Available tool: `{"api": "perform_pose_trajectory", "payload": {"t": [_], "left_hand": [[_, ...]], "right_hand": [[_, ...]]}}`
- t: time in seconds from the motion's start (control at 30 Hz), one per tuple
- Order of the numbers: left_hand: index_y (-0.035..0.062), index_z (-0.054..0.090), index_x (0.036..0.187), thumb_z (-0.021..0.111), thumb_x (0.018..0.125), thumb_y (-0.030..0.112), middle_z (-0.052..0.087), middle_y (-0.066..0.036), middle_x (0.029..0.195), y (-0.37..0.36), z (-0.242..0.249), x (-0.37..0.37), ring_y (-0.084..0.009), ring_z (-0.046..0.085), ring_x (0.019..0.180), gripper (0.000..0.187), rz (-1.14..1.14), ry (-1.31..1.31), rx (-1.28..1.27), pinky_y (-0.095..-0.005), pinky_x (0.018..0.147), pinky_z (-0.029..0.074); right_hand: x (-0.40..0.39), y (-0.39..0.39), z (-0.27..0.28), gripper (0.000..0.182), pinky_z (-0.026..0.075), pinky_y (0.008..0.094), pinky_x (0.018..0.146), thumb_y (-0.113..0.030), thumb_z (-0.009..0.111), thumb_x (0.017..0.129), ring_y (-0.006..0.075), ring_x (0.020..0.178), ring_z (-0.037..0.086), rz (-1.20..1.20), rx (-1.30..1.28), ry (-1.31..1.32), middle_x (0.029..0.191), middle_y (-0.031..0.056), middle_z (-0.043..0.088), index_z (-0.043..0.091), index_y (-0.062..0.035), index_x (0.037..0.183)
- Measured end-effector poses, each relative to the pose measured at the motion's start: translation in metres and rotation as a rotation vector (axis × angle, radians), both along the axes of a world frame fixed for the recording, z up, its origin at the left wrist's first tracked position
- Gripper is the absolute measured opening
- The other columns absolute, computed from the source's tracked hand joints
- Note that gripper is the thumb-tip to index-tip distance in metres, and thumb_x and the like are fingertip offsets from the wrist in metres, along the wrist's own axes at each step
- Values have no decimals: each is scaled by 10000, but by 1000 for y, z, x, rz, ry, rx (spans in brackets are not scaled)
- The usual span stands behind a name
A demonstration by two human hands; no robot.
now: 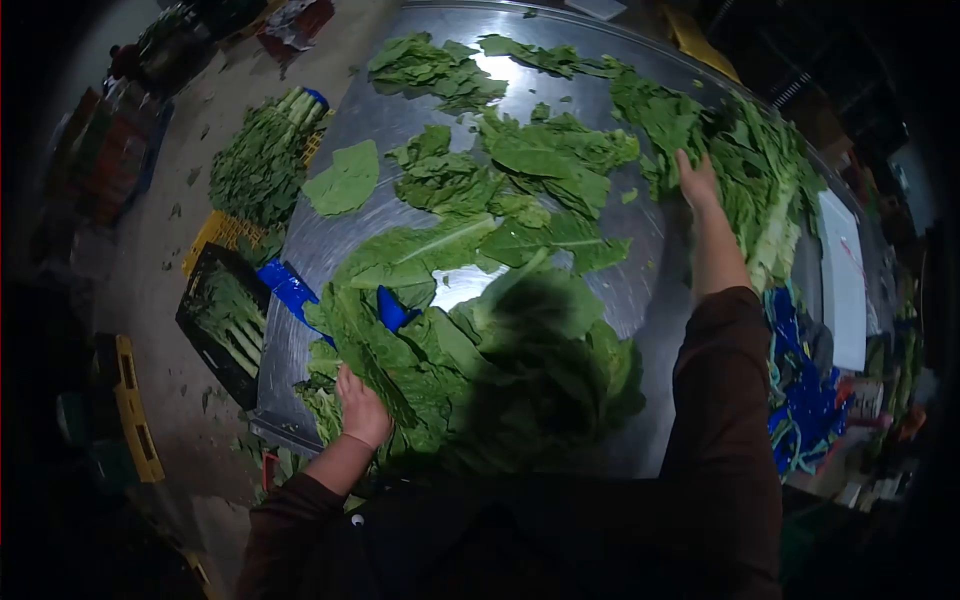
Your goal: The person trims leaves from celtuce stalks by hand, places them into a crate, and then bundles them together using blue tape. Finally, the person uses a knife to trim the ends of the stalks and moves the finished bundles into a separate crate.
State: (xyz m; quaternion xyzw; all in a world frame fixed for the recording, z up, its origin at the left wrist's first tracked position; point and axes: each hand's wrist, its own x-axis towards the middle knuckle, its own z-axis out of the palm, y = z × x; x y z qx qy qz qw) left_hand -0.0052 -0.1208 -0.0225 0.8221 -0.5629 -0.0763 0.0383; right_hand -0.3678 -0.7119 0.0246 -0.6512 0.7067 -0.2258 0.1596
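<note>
Large green leaves cover a shiny metal table [640,290]. My left hand [362,408] rests flat on a thick heap of leaves [450,360] at the table's near left corner. My right hand [697,181], arm stretched far out, lies with fingers spread on the edge of a big pile of leafy greens with pale stalks [765,190] at the far right. Loose single leaves [345,180] and small clusters [540,155] are scattered across the middle and far side. Neither hand is clearly closed around a leaf.
On the floor to the left stand a black crate of greens [225,325], a yellow crate [215,232] and a bundle of stalked greens [265,160]. Blue plastic [290,288] hangs at the table's left edge. A white board [843,280] and blue material [800,390] lie at the right.
</note>
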Motion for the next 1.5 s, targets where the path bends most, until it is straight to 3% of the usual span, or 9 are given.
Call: {"api": "perform_pose_trajectory", "payload": {"t": [0.07,0.2,0.33,0.7,0.87,1.0,1.07,1.3,1.5], "left_hand": [[73,511,1276,627,787,271,471,-151,1314,-1,-4,0,-357,328,1284,541,-19,-134,166,-480,1101,176],[83,506,1288,630,807,297,506,-106,1306,-43,35,0,-290,435,1232,540,52,-3,-18,-452,1070,265],[60,496,1292,613,835,331,515,-133,1300,-42,42,2,-285,515,1169,544,136,285,-123,-407,987,389],[-21,568,1022,726,685,280,451,-226,1172,-16,24,-7,-445,369,1134,479,1,60,-145,-550,998,279],[-23,544,905,772,631,238,463,-223,1072,-11,22,-10,-441,370,1126,441,-6,1,-144,-546,996,282],[23,532,987,758,656,223,474,-177,1080,-17,34,-13,-400,379,1145,447,55,70,-192,-509,1003,292],[40,534,1032,748,673,224,479,-161,1101,-19,37,-14,-392,380,1162,456,87,86,-189,-506,1009,290],[99,482,1197,713,694,198,466,-134,1179,-17,40,-10,-363,361,1231,562,83,224,-182,-476,1046,266],[90,498,1180,622,713,139,494,-139,1135,-15,21,-8,-373,421,1188,485,41,180,-394,-495,1087,237]], "right_hand": [[3,-39,-19,976,187,480,1110,-751,416,782,340,1384,215,-50,67,76,1486,200,248,197,-93,1469],[48,-86,-43,992,130,502,1119,-792,337,777,351,1379,226,-56,144,7,1500,172,239,146,-122,1484],[151,-81,-44,882,152,477,1119,-743,376,807,357,1360,274,456,122,10,1472,184,300,302,-141,1448],[219,248,46,653,216,451,1109,-403,648,829,376,1362,263,1432,239,212,1447,168,342,395,-186,1391],[194,273,71,614,367,387,1032,-340,660,835,351,1303,374,1319,404,-233,1431,170,364,424,-127,1360],[187,190,47,597,352,406,1033,-444,594,860,343,1276,413,788,-256,194,1352,238,434,456,-115,1340],[186,153,4,753,321,402,1058,-610,477,854,390,1278,386,582,-176,290,1373,241,409,398,-72,1375],[238,280,74,954,286,397,1079,-680,441,841,402,1298,361,1189,443,140,1347,325,399,291,96,1375],[326,340,93,585,419,469,910,-472,541,866,323,1126,540,1036,-119,203,1186,171,591,456,-107,1315]]}}
